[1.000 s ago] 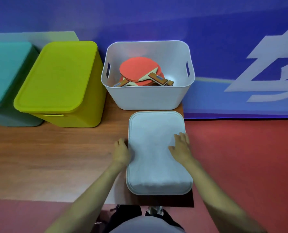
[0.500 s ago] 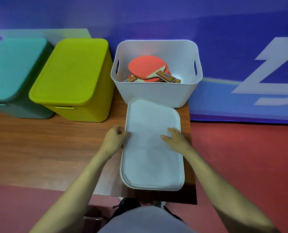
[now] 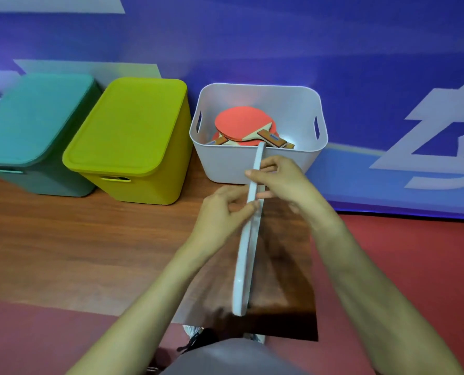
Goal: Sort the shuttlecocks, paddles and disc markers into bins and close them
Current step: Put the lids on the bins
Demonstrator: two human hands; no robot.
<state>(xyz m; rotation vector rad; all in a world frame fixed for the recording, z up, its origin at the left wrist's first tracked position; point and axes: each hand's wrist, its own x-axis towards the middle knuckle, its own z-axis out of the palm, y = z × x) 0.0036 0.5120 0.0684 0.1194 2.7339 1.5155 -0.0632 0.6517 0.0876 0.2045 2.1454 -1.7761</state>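
Note:
A white lid stands on edge above the wooden table, seen edge-on, in front of the open white bin. My left hand pinches its left face and my right hand grips it from the right near the top. Red paddles with wooden handles lie inside the white bin. To the left stand a yellow-green bin and a teal bin, both with lids on. No shuttlecocks or disc markers show.
The wooden table ends just right of the white bin, with red floor beyond. A blue wall banner runs close behind the bins. My lap and shoes show at the bottom edge.
The white lid lay flat on the table under my hands; both hands have lifted it and turned it up on edge. The view has shifted, bringing the teal bin further into sight.

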